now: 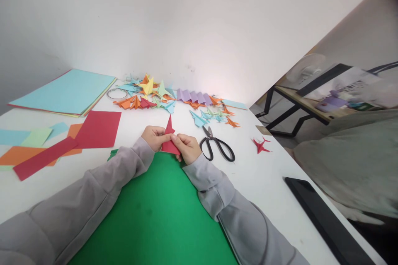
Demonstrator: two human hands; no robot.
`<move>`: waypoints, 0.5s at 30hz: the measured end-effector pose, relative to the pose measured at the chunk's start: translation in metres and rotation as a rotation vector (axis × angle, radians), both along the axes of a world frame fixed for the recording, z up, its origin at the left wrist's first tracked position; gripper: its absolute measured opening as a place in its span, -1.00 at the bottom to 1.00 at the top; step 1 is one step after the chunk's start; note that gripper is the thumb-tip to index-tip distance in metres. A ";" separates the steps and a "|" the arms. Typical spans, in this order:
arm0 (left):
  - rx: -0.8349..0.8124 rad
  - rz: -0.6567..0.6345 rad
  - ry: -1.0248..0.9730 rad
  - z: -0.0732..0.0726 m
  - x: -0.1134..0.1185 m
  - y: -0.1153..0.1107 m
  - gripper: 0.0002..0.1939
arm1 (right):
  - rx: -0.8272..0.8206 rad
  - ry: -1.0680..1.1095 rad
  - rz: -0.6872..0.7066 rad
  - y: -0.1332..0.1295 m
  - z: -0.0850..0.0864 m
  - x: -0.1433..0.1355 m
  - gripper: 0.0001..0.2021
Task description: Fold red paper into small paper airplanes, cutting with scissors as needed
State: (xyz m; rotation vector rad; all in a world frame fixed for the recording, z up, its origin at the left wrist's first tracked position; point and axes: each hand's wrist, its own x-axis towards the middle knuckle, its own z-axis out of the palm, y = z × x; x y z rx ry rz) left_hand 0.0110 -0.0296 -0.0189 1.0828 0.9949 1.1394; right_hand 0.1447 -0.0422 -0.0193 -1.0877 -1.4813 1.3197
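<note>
A partly folded piece of red paper [169,146], with a narrow point standing up at its top, is held between both hands above the far edge of a green sheet [155,211]. My left hand [154,137] pinches its left side, the thumb lying across the front. On the right side, my right hand [188,147] grips the paper between thumb and fingers. The two thumbs meet near the middle of the paper. Black-handled scissors [217,144] lie just right of my right hand, blades pointing away.
Folded paper figures [147,86] are heaped along the wall. Coloured sheets [66,91] and red paper [99,129] lie left. A red folded figure [261,145] and a black tablet-like object [326,219] are right. A person's clothed body [351,161] is beyond the table's right edge.
</note>
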 end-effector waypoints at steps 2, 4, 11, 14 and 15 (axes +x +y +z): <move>-0.015 -0.029 -0.014 0.006 0.001 -0.002 -0.65 | 0.007 -0.008 -0.004 0.000 0.001 0.000 -0.52; -0.015 -0.029 0.013 0.013 0.003 -0.004 -0.64 | 0.029 0.000 -0.015 0.000 0.001 0.001 -0.53; 0.005 -0.057 0.102 0.016 0.003 -0.006 -0.54 | 0.005 0.114 0.017 0.003 -0.001 0.004 -0.55; 0.042 -0.113 0.145 0.014 0.002 -0.006 -0.54 | -0.020 0.185 -0.021 0.006 -0.004 0.005 -0.55; 0.044 -0.130 0.156 0.014 0.002 -0.006 -0.56 | -0.023 0.198 -0.034 0.007 -0.005 0.005 -0.55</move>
